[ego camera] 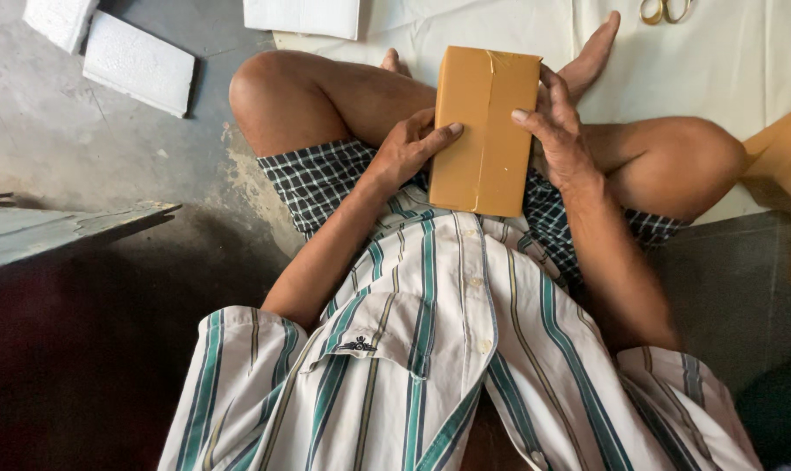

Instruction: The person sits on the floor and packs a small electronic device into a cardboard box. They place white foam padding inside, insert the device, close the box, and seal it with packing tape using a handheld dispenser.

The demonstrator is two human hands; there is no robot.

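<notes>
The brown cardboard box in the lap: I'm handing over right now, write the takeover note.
Left hand: fingers flat on the left side of the taped brown rectangular cardboard box.
Right hand: gripping the box's right edge, thumb on its face.
Box: upright on the lap, between crossed legs, closed, clear tape on top.
Nearby: gold-handled scissors on the white sheet ahead; white foam blocks on the floor, left.
Done: box looks sealed. Left: cannot tell.

The scissors [665, 10] are cut off by the top edge; the box [485, 131] hides the right hand's [559, 131] palm.
</notes>
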